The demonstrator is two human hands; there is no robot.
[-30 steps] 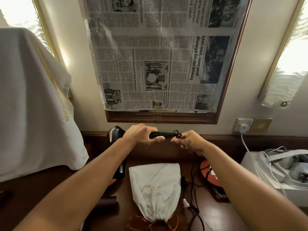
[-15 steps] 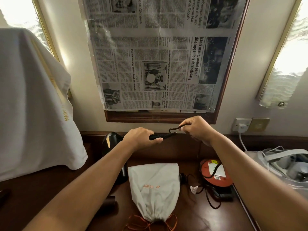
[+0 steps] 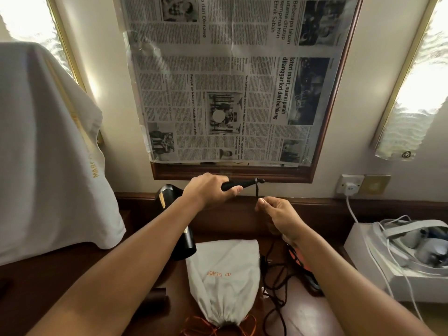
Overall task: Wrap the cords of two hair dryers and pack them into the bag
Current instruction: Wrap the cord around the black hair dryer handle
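Plainly the cord-wrapping step is in hand. The left hand [image 3: 209, 190] grips the handle [image 3: 238, 184] of a black dryer [image 3: 180, 229], held above the counter [image 3: 305, 316]; the right hand [image 3: 278, 213] pinches the cord [image 3: 257, 192] just below the handle's end. The next move likely calls for carrying the cord round the handle, keeping it taut. The white bag [image 3: 225, 277] lies below on the counter, its mouth drawn shut, with loose cord beside it.

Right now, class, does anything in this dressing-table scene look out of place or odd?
Yes: a newspaper is taped over the wood-framed panel on the wall, where a mirror might be expected. A white cloth is draped over something on the left. Loose black cord lies tangled on the table beside the white bag.
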